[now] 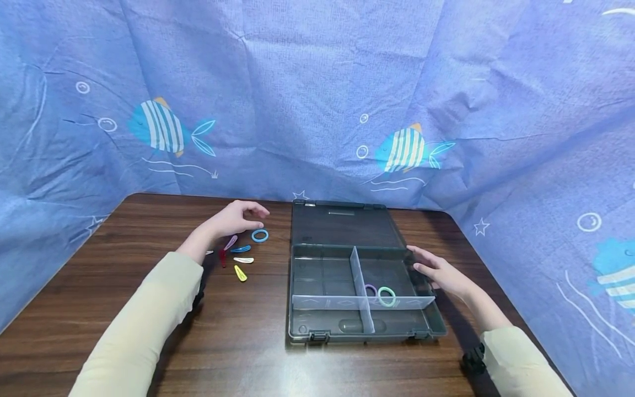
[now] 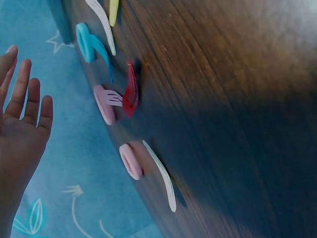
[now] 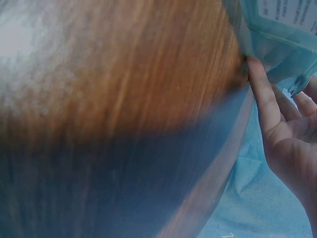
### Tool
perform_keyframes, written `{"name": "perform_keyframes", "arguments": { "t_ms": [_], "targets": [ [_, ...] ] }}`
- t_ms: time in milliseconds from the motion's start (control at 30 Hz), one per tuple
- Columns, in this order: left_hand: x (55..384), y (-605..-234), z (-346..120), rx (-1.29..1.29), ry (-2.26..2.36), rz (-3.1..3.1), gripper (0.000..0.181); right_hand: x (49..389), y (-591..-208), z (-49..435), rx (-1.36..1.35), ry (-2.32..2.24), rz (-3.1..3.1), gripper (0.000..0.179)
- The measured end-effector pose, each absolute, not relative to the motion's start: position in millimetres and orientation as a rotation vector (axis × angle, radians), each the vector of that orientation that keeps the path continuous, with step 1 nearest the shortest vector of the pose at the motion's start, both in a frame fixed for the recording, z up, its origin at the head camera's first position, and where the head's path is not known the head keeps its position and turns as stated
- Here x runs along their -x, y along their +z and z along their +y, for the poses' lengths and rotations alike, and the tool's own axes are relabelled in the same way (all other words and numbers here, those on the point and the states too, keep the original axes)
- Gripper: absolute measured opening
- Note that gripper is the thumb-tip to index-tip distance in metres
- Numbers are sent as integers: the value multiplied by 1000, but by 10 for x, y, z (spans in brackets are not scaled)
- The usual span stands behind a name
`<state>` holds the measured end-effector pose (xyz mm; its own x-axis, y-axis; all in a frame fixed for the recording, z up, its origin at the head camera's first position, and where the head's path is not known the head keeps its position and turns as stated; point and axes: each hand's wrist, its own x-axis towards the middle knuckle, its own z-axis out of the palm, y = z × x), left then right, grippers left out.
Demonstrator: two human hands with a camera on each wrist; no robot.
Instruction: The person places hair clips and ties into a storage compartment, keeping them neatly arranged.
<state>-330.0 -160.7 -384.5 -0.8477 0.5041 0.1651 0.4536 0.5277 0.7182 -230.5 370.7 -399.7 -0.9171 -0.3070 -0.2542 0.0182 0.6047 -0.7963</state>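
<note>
My left hand hovers over the table with relaxed fingers and an empty grasp, its thumb close above a blue hair tie. Snap hair clips lie around it: blue, purple, red, white and yellow. Two pink hair ties show in the left wrist view, hidden in the head view. My right hand rests its extended fingers at the right side of a grey see-through divided box. A green hair tie and a purple hair tie lie inside its back right compartment.
The box's lid lies folded back behind it. Clear dividers split the box into compartments. A blue fish-print cloth hangs behind and beside the brown wooden table. A label shows in the right wrist view.
</note>
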Motion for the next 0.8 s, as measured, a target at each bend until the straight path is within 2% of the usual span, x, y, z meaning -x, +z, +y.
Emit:
{"name": "perform_keyframes", "arguments": {
  "t_ms": [267,800],
  "targets": [
    [3410,-3937,-1631,-901,1041,2700,29,2315,-4015,3717,232,-1231,2476,59],
    [3564,-4114,-1655,-813,931,2690,20,2306,-3999,3708,229,-1247,2459,58]
  ]
}}
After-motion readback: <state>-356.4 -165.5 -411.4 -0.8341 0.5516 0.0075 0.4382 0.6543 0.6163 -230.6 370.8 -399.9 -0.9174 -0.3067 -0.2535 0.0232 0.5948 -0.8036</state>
